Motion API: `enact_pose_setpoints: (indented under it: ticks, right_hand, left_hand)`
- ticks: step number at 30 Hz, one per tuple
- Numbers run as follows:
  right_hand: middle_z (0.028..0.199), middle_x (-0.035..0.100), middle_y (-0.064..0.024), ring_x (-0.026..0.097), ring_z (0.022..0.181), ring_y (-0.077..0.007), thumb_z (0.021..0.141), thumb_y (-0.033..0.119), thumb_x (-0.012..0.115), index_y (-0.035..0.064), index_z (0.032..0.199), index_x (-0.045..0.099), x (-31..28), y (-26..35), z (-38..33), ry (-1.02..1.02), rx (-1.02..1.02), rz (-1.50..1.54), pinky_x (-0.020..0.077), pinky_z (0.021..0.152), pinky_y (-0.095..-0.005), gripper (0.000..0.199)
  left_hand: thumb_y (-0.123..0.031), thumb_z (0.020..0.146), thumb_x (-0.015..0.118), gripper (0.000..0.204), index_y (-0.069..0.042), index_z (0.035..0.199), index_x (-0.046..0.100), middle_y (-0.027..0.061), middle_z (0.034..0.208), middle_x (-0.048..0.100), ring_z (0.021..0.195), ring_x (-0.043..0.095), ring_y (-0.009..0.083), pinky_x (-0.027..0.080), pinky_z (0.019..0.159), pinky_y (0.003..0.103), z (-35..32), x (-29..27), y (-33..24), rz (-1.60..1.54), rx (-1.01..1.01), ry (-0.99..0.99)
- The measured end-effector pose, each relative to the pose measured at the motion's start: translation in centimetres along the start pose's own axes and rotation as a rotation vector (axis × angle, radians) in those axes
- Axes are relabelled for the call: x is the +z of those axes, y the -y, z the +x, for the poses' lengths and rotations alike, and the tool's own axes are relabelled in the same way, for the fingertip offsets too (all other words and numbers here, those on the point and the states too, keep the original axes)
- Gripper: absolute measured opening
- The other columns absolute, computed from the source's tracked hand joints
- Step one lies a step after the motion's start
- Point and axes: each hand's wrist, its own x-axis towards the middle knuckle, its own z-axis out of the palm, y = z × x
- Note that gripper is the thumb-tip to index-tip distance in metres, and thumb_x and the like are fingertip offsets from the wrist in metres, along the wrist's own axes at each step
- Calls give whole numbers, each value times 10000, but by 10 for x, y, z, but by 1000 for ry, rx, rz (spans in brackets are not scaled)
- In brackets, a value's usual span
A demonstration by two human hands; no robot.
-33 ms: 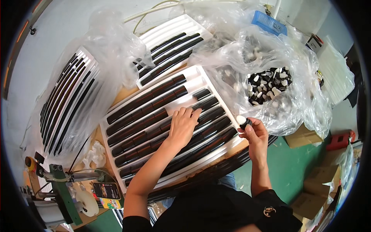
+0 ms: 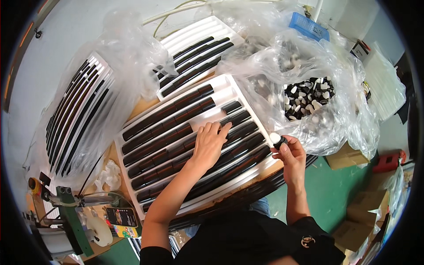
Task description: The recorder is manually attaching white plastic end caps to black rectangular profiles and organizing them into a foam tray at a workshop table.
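A white tray point(image 2: 233, 90) lies before me, holding rows of short glossy black tubes point(image 2: 174, 106). Over its middle rows, my left hand point(image 2: 208, 143) is bent down with its fingers curled on a black tube, mostly hidden beneath it. Just past those fingertips, part of one row shows bare white tray, with a single black tube point(image 2: 231, 107) at its right end. Beyond the tray's right edge, my right hand point(image 2: 289, 154) pinches a small black stopper-like piece with a rounded white end point(image 2: 275, 138) between thumb and fingers.
A plastic-lined container holds many loose black-and-white pieces point(image 2: 304, 99) at the right. Two more filled trays stand behind and left, partly under clear plastic point(image 2: 132, 57). A bench press point(image 2: 70, 216) and a phone point(image 2: 122, 217) are at lower left. A blue basket point(image 2: 309, 26) sits at the back.
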Motion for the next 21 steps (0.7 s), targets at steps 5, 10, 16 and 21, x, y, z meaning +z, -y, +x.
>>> enact_pose_setpoints:
  ticks: [5, 10, 16, 21]
  right_hand:
    - [913, 633, -94, 630, 737, -166, 813, 82, 661, -21, 1089, 543, 29, -7, -20, 122, -3, 33, 519, 657, -266, 317]
    - [830, 598, -48, 590, 735, -110, 796, -32, 647, -7, 1067, 560, 59, -18, -32, 303, -35, -45, 498, 706, -242, 286]
    - [908, 559, -14, 543, 792, -71, 771, -46, 672, -4, 1049, 581, 78, -6, -36, 422, 22, -107, 466, 722, -208, 296]
    - [928, 567, -17, 536, 803, -64, 768, -50, 674, -3, 1069, 583, 82, 9, -39, 519, 138, -93, 456, 719, -202, 317]
  left_hand:
    - [-102, 785, 692, 300, -84, 1046, 547, 52, 936, 583, 867, 553, 169, 425, 757, 292, -23, -18, -6, -1377, -596, -259]
    - [-220, 857, 633, 306, -131, 1090, 456, 80, 1051, 605, 926, 559, 132, 413, 770, 262, -61, -36, -31, -1814, -794, -392]
    - [-212, 838, 661, 381, -105, 1124, 432, 108, 984, 599, 802, 574, 136, 459, 621, 236, -76, -43, -57, -1729, -744, -538]
    - [-40, 794, 687, 330, -49, 1012, 439, 86, 946, 578, 827, 550, 92, 468, 672, 222, -80, -65, -62, -1607, -692, -395]
